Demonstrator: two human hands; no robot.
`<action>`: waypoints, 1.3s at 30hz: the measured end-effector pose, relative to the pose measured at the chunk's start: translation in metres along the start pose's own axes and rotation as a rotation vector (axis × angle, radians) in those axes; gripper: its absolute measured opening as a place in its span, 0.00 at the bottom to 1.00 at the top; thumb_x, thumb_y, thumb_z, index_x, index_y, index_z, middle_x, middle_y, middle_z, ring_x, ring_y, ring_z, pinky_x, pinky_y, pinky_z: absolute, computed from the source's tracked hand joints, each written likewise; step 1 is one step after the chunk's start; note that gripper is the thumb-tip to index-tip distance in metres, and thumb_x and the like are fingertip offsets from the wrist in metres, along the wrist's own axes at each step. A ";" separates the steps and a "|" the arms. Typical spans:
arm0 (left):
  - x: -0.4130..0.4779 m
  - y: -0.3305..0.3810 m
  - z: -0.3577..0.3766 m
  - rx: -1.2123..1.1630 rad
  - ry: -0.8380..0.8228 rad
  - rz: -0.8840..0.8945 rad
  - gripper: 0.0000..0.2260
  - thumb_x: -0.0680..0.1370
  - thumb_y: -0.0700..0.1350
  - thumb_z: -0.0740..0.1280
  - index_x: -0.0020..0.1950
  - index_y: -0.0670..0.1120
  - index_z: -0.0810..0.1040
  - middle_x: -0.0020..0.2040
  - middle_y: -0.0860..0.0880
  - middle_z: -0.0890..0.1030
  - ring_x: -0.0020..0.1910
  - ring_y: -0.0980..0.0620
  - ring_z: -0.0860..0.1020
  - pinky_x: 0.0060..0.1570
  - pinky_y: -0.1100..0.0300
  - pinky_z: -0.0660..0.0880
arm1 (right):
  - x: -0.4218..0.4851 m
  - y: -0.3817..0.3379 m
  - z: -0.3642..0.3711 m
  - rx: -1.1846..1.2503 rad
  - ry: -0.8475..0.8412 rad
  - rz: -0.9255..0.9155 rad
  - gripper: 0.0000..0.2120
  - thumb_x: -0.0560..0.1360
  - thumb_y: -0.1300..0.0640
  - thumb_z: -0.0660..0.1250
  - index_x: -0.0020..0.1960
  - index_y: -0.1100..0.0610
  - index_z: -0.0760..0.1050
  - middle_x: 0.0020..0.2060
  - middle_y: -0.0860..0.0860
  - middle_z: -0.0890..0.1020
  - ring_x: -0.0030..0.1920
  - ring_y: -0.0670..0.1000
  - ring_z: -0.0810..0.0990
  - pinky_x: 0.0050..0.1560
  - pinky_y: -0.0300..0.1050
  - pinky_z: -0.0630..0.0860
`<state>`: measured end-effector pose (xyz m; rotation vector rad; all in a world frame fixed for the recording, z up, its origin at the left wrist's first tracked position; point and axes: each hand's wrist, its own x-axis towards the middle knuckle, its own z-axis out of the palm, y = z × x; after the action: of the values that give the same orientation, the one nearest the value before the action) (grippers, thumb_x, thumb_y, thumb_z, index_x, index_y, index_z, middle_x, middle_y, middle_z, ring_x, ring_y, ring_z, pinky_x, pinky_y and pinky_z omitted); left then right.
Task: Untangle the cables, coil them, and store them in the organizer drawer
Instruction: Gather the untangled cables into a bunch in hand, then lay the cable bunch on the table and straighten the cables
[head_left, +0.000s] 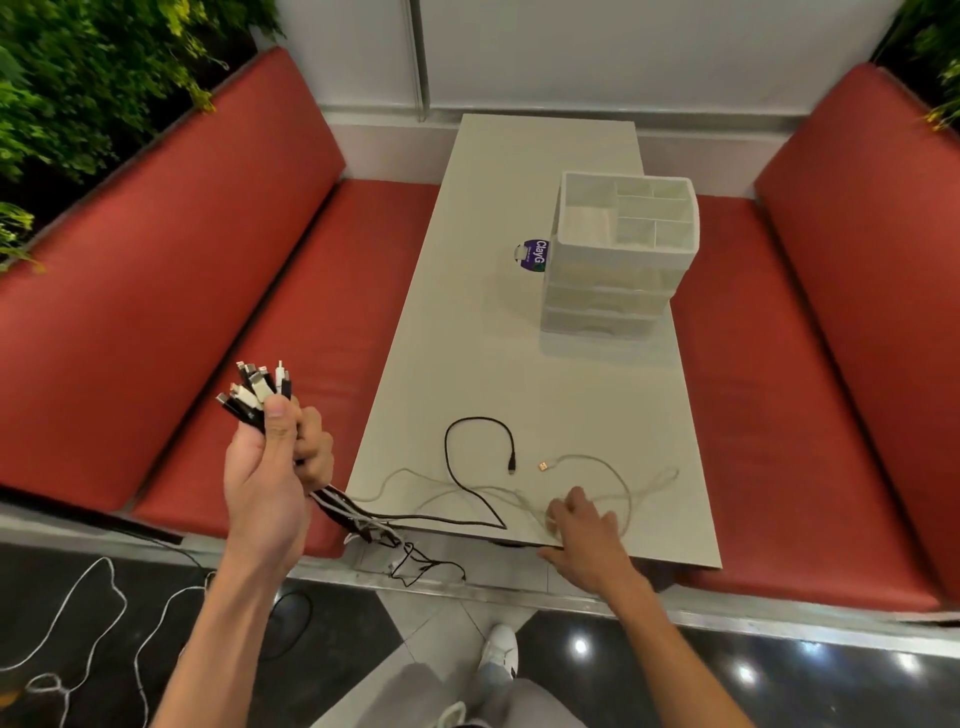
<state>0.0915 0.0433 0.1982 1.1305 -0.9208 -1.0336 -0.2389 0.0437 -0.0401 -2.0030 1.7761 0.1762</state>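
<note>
My left hand (275, 467) is raised left of the table, shut on a bundle of cable ends (257, 389), black and white plugs sticking up above my fist. Their cords trail down to the table's near edge and hang tangled over it. A black cable (480, 457) loops on the table near the front. A clear whitish cable (623, 483) with a gold plug lies beside it. My right hand (582, 530) rests on the table's front edge with fingertips on the whitish cable. The white organizer (618, 254) with drawers stands farther back on the right.
The white table (519, 364) runs between two red benches (182, 291). A purple label (532, 254) lies left of the organizer. White cords (98, 623) trail on the dark floor at lower left. My shoe (498, 649) shows below. Green plants stand at the far left.
</note>
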 end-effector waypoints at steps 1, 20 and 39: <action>-0.004 0.002 -0.003 -0.006 0.000 0.001 0.19 0.89 0.52 0.54 0.41 0.48 0.55 0.34 0.53 0.59 0.28 0.57 0.55 0.28 0.58 0.50 | -0.007 -0.002 0.014 -0.011 0.051 -0.006 0.19 0.81 0.40 0.69 0.65 0.50 0.72 0.62 0.50 0.69 0.60 0.55 0.76 0.59 0.54 0.72; -0.148 0.036 -0.053 -0.101 -0.209 -0.009 0.19 0.87 0.54 0.57 0.42 0.46 0.59 0.33 0.54 0.60 0.27 0.56 0.57 0.24 0.65 0.59 | -0.140 -0.120 0.076 0.586 0.252 -0.058 0.11 0.88 0.46 0.61 0.52 0.49 0.78 0.42 0.44 0.79 0.47 0.42 0.74 0.44 0.35 0.68; -0.214 0.068 -0.036 -0.136 -0.386 0.044 0.19 0.84 0.57 0.59 0.42 0.46 0.60 0.33 0.51 0.60 0.27 0.55 0.58 0.25 0.64 0.58 | -0.216 -0.128 0.030 0.618 0.214 0.080 0.23 0.85 0.56 0.68 0.79 0.49 0.71 0.76 0.50 0.76 0.73 0.51 0.77 0.76 0.47 0.70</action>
<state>0.0793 0.2651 0.2457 0.8070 -1.1537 -1.2833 -0.1438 0.2611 0.0482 -1.5442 1.7531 -0.5206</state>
